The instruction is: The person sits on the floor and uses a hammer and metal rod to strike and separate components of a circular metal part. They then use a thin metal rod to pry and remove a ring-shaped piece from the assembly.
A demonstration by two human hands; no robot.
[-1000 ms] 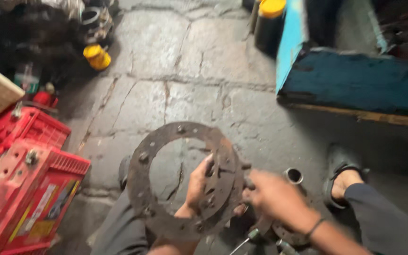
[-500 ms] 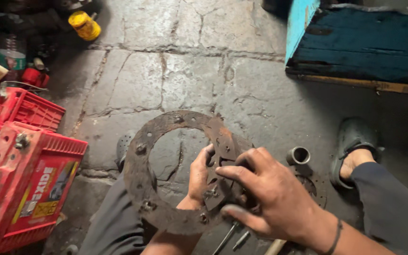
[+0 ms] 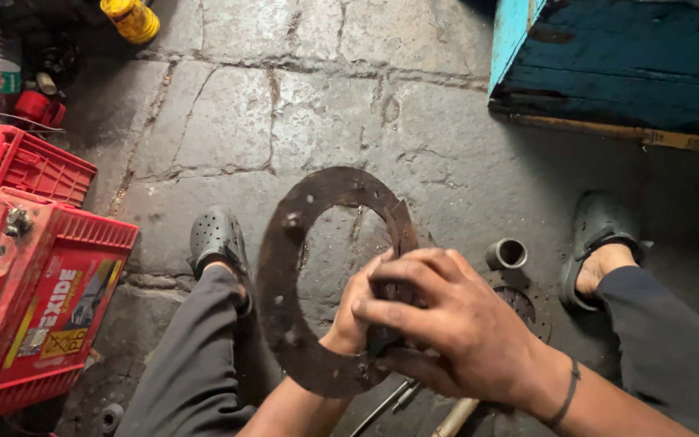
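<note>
**Both hands on a rusty ring plate, low over the stone floor**

Nearest: tool handles (image 3: 446,417) lie on the floor under the forearms, one wooden, one metal. Type unclear.

Right hand (image 3: 446,324) sits on top, fingers curled and closed over the ring's right edge. Dark band on that wrist.

Left hand (image 3: 357,311) comes up from below, mostly hidden behind the right. Fingers wrapped on the same stretch of rim, thumb side toward the hole.

Rusty ring plate (image 3: 285,275): flat steel annulus, big centre hole, rivets or bolt heads around the face. Held tilted between the knees, off the floor.

Just right of the hands: a second round metal part (image 3: 527,303) flat on the floor, partly covered. Short metal sleeve (image 3: 506,253) stands upright beside it.

Feet in dark clogs, left (image 3: 216,239) and right (image 3: 596,235), either side of the plate.

Far left: red battery (image 3: 34,299), red crate (image 3: 30,166) behind it. Top left, yellow can (image 3: 129,18). Top right, blue wooden box (image 3: 608,61).
</note>
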